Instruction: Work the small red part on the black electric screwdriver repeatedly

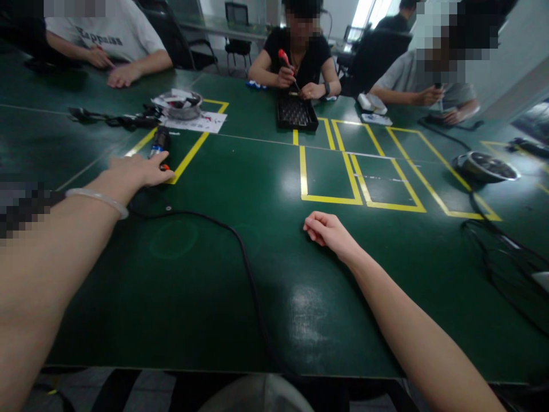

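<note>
"Two hands, state?"
"Left hand (137, 171) flat, fingertips touched electric screwdriver (159, 144) on green table (257, 189) beside yellow tape (189, 154); right hand (328, 232) loosely curled, empty, rested mid-table."
"Room?"
"Seated three co-workers (302, 57) opposite."

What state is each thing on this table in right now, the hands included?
Left hand: open, flat, fingertips at the driver's end.
Right hand: loosely curled, empty, resting on the table.
Driver: lying on its side, ungripped.
Cable: slack, curving across the table.
Bowl: upright, holding bits.
Tray: flat, before a co-worker.
</note>
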`<state>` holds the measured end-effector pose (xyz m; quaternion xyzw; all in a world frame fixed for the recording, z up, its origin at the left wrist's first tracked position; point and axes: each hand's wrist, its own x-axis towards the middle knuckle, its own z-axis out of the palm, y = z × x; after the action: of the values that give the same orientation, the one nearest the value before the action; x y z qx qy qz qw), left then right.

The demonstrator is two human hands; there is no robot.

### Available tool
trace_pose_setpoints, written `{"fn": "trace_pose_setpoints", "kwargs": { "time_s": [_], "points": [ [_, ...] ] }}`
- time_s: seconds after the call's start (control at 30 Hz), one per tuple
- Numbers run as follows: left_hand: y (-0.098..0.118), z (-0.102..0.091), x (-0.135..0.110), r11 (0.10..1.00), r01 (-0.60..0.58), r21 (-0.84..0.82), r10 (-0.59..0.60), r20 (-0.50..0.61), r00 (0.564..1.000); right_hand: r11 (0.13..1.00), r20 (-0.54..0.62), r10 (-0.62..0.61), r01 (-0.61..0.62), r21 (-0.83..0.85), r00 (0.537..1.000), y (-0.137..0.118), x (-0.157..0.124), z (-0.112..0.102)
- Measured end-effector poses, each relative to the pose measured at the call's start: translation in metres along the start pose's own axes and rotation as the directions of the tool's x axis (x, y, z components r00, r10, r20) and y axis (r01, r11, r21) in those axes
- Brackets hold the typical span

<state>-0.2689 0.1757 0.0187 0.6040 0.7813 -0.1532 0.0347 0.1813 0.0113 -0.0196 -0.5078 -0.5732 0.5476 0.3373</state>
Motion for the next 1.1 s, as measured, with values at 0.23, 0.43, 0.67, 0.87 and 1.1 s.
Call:
{"fn": "trace_pose_setpoints", "kwargs": {
  "time_s": [0.23,0.43,0.67,0.87,1.1],
  "points": [
    [0.016,0.007,-0.027,0.996,-0.080,0.039,0.082,-0.076,0.994,1.000,-0.008,-0.002,0.002,-0.004,1.000,-0.001,0.000,0.002],
    [0.053,0.013,-0.080,0.976,-0.211,0.046,0.216,-0.200,0.956,1.000,-0.039,0.000,0.000,0.019,0.999,-0.003,-0.001,0.005],
    [0.122,0.016,-0.155,0.909,-0.367,0.199,0.411,-0.272,0.870,0.979,-0.133,-0.183,0.169,-0.116,0.974,-0.008,-0.006,0.012],
    [0.174,0.019,-0.204,0.815,-0.526,0.243,0.580,-0.327,0.746,0.850,0.038,-0.320,0.305,-0.430,0.947,-0.012,-0.012,0.028],
    [0.207,0.023,-0.229,0.723,-0.656,0.216,0.685,-0.349,0.640,0.822,-0.002,-0.244,0.205,-0.531,0.970,-0.006,-0.009,0.035]
  ]
}}
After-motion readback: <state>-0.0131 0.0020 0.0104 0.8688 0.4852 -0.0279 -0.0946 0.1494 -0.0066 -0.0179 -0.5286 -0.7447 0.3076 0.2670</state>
